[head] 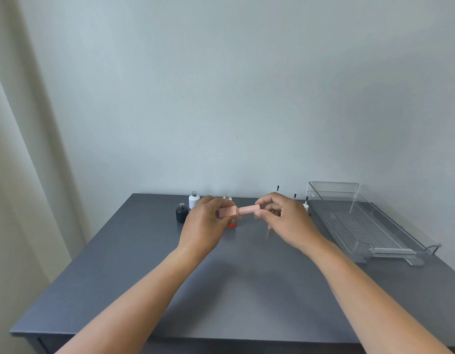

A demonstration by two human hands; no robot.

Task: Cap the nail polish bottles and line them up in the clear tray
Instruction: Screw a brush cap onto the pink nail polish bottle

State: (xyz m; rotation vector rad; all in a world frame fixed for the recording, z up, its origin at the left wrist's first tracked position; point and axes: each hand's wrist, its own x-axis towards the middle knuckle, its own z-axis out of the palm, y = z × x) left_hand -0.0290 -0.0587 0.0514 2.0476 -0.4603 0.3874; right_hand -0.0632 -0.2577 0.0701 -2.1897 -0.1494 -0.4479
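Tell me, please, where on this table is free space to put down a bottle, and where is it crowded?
Free: the wide near half of the grey table, between the forearms, and inside the clear tray. Crowded: the far edge, around the black bottle, white bottle and the upright brush caps beside the tray.

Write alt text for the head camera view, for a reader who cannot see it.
Above a dark grey table, the left hand holds a pink nail polish bottle on its side while the right hand brings a matching pink cap to its neck. Uncapped black and white bottles stand behind; an empty clear plastic tray sits at right.
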